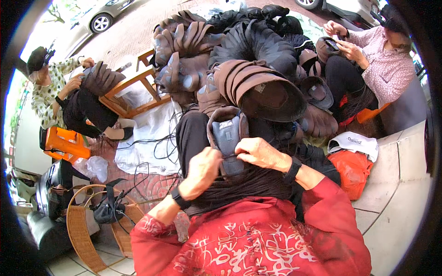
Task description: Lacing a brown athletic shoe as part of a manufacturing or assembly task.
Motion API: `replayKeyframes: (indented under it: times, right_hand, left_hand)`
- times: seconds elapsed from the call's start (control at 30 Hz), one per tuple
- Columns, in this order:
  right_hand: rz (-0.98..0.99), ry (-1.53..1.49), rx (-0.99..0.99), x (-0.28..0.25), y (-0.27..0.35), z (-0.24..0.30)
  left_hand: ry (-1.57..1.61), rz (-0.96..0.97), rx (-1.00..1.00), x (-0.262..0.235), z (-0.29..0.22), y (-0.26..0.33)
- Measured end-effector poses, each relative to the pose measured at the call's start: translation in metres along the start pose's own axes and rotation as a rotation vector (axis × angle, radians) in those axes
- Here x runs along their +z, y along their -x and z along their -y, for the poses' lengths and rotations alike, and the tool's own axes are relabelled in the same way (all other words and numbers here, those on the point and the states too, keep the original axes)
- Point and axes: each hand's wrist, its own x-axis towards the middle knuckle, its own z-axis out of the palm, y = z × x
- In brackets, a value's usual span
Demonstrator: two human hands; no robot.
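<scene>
A brown shoe upper [228, 131] with a grey-blue tongue lies in my lap, its rounded end pointing away from me. My right hand [260, 153] is closed with its fingertips pinching the upper's right side near the tongue. At the left side, my left hand [205, 168] is closed and slightly blurred; what its fingertips hold is hidden. Below the upper, a bundle of dark laces [244, 186] spreads across my lap. Just beyond it leans a nested stack of brown shoe uppers [248, 78], its open end facing right.
A large heap of black uppers [258, 43] rises ahead. At left are a wooden frame stool [133, 92], a white sheet [147, 152] and a wicker chair [80, 230]. An orange bag [352, 172] lies right. Co-workers handle uppers at left [50, 92] and right [389, 64].
</scene>
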Motion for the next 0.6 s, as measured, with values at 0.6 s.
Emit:
replayKeyframes:
  times: [0.6]
  right_hand:
    - [0.288,-0.038,0.467,-0.021,0.002,0.000]
  left_hand:
    - [0.044,0.128,-0.195,-0.001,-0.005,-0.025]
